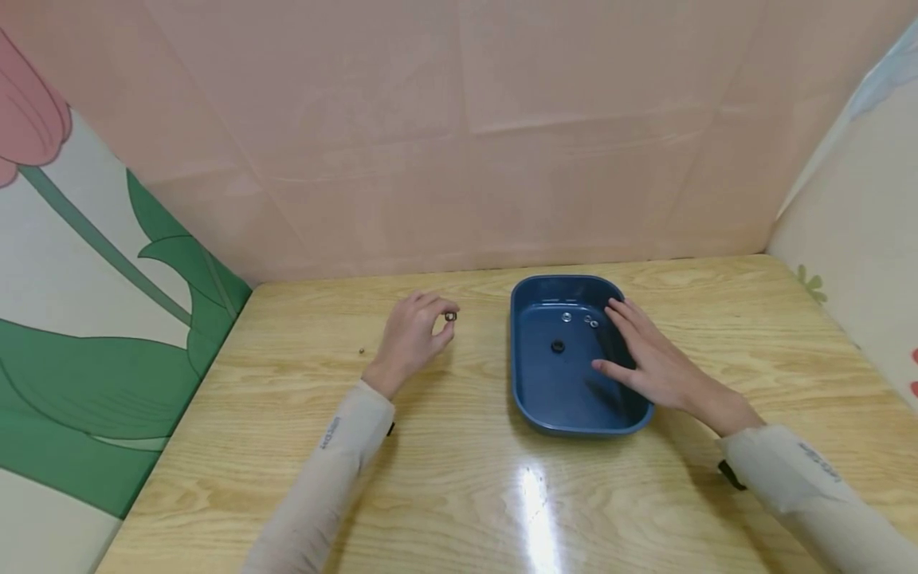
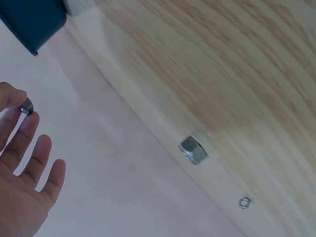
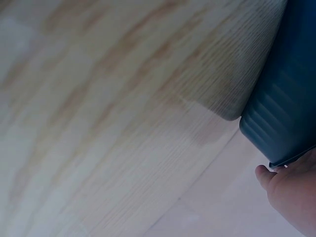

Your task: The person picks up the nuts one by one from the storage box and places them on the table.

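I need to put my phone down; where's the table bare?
The table is bare between the sleeves, nearer than the blue tray, and beyond the right hand, toward the right wall. It's crowded around the left hand, near loose nuts.

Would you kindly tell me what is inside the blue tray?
The blue tray holds one dark ring-like piece and three small shiny pieces; whatever the right hand covers cannot be seen.

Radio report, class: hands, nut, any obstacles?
Left hand pinches metal nut, left of blue tray. Right hand at tray's right rim. Nothing visible between nut and tray.
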The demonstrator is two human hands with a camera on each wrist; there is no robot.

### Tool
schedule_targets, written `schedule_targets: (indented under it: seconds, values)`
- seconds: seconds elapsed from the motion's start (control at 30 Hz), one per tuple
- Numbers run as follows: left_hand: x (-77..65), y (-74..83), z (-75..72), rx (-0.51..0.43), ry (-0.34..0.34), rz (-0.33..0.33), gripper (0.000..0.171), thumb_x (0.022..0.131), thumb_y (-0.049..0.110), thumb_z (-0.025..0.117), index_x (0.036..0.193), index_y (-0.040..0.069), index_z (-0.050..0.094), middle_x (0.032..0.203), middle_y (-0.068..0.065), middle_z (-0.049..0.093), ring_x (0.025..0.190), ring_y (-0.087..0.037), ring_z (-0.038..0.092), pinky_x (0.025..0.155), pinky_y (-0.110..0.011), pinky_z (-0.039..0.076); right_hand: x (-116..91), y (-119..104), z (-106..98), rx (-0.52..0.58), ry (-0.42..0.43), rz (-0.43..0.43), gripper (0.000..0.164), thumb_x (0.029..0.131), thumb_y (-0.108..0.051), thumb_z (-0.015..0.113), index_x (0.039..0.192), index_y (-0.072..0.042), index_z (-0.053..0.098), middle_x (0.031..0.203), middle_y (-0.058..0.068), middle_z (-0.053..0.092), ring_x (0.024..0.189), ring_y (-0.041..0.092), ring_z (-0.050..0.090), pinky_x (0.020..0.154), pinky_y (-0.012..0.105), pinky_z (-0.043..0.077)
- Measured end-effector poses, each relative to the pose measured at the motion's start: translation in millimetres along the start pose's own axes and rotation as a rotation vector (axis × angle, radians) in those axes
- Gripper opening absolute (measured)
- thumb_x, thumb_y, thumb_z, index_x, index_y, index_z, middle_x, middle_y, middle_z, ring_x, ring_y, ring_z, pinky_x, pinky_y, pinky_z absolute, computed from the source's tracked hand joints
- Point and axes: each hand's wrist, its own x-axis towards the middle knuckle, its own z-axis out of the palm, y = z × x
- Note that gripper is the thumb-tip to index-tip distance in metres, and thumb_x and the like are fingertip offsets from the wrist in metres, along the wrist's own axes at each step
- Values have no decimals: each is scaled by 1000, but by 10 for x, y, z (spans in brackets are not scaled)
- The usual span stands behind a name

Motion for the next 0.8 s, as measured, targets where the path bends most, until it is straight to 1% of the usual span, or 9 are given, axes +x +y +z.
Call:
schedule_targets:
  seconds: [0.23,0.37,0.53,0.67,0.8]
  values:
    - [-72,-99,-20,16,-12,-38,16,88,10,74,103,12,76,103,-1,74,100,-24,64,88,-43,51,0,4,-1,4,-6,7,93,95,-49,62,158,2,15,167,19,5,153,37,-5,112,73,15]
    - [-118,-153,-36,26,-14,-49,15,87,10,74,102,11,76,102,-1,74,96,-24,64,85,-44,51,2,11,3,1,-2,3,93,95,-48,62,158,2,15,167,19,5,154,36,-5,112,72,15]
    - [-195,-205,-68,29,-17,-65,14,87,8,74,101,10,76,101,-3,75,95,-25,65,88,-47,51,3,18,9,-1,1,-6,93,95,-48,62,158,2,16,167,19,6,154,36,-5,112,72,15]
    - [-243,-236,-104,31,-40,-103,15,88,8,73,102,9,76,102,-3,75,97,-26,64,89,-49,50,0,16,11,-1,2,-6,93,95,-49,62,157,3,16,166,19,6,154,37,-5,112,72,15]
    - [-272,-278,-129,35,-55,-125,14,88,8,73,102,9,76,103,-3,75,98,-27,64,91,-48,50,-1,14,7,-5,1,-5,93,95,-50,61,157,3,16,166,20,6,154,37,-5,112,72,15]
